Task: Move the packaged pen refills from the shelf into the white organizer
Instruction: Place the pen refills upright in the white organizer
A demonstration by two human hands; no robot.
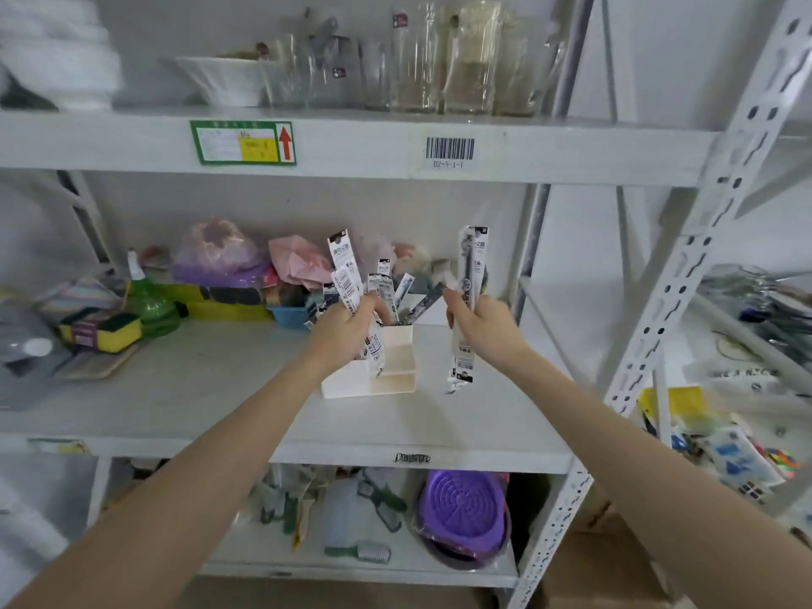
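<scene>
A white stepped organizer (395,380) stands on the middle shelf (197,389). My left hand (347,329) is closed around a bundle of packaged pen refills (345,274), held upright just above the organizer's left side. Several more refill packs (406,296) stand in the organizer's tall rear compartment. My right hand (479,325) grips a few long refill packs (470,265) vertically, to the right of the organizer and above the shelf; their lower ends hang near the shelf surface.
Sponges (103,334), a green bottle (151,305), a blue tray (288,316) and bagged goods crowd the shelf's back and left. Glassware (439,59) fills the shelf above. A slotted upright post (703,257) stands at right. A purple lid (463,514) lies below.
</scene>
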